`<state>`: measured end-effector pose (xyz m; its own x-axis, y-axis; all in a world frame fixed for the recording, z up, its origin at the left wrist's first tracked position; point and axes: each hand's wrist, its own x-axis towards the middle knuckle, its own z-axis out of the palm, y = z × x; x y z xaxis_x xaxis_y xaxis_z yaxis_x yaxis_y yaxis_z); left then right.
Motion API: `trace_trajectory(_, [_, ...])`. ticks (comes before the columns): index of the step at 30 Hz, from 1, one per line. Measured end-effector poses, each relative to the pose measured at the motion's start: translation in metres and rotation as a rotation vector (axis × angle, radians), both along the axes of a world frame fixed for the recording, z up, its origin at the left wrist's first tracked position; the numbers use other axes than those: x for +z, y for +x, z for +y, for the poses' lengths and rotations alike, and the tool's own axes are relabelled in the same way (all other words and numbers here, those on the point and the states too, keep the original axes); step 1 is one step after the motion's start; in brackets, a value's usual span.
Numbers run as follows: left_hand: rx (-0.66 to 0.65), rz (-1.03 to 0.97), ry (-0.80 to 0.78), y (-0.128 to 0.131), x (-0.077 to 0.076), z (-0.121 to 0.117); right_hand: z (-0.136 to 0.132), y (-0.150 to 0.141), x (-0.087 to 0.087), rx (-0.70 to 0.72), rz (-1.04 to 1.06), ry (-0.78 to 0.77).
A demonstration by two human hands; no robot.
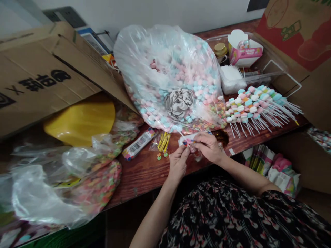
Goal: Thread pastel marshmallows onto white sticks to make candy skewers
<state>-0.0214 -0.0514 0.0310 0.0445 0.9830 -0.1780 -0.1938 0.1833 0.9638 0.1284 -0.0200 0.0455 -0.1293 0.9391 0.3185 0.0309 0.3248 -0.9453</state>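
My left hand (179, 162) and my right hand (209, 146) meet at the table's front edge, fingers closed in a pinch. Between them is a white stick with a small colourful label (188, 141); the fingers hide much of it. Behind my right fingers lies something white and flat, partly covered. Left of my hands are a bundle of gold twist ties (163, 142) and small green-and-orange pieces (159, 156). A roll of printed labels or packets (139, 144) lies farther left. On the right, marshmallow skewers (254, 103) on white sticks are piled up.
A large clear bag of marshmallows (207, 72) fills the back, with a grey scrunchie (179, 102) on it. Bags of gummy candy (97, 187) and a cardboard box (46, 75) crowd the left. A clear plastic bin (274, 65) stands back right.
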Motion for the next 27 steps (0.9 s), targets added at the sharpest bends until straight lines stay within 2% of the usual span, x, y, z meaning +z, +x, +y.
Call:
trace_trajectory(3, [-0.003, 0.191, 0.051, -0.008, 0.002, -0.002, -0.004, -0.004, -0.001, 0.006, 0.009, 0.011])
trace_trajectory(6, [-0.033, 0.389, 0.172, -0.009, 0.009, 0.0, -0.006, -0.011, -0.003, -0.034, 0.045, 0.002])
trace_trajectory(8, [-0.039, 0.41, 0.204, -0.004, 0.01, 0.001, -0.007, -0.014, -0.004, -0.054, 0.04, 0.024])
trace_trajectory(10, [-0.031, 0.296, 0.152, 0.002, 0.008, 0.0, -0.007, -0.016, -0.006, -0.064, 0.021, 0.063])
trace_trajectory(15, [0.053, -0.192, -0.028, 0.017, 0.0, -0.004, -0.007, -0.018, -0.007, -0.089, 0.009, 0.071])
trace_trajectory(18, [0.078, -0.287, -0.094, 0.019, 0.001, -0.003, -0.003, -0.018, -0.008, -0.064, 0.039, 0.033])
trace_trajectory(21, [0.009, -0.284, -0.193, 0.013, 0.007, -0.001, 0.003, -0.012, -0.008, -0.032, 0.042, 0.007])
trace_trajectory(23, [-0.088, -0.29, -0.244, 0.006, 0.011, 0.002, 0.007, 0.0, -0.006, -0.083, -0.048, 0.102])
trace_trajectory(24, [-0.144, -0.298, -0.265, 0.002, 0.013, 0.003, 0.009, 0.007, -0.004, -0.092, -0.137, 0.207])
trace_trajectory(25, [-0.203, -0.307, -0.289, -0.002, 0.015, 0.004, 0.011, 0.015, -0.001, -0.062, -0.257, 0.341])
trace_trajectory(27, [-0.326, -0.315, -0.344, -0.01, 0.017, 0.006, 0.015, 0.03, 0.005, 0.116, -0.546, 0.633])
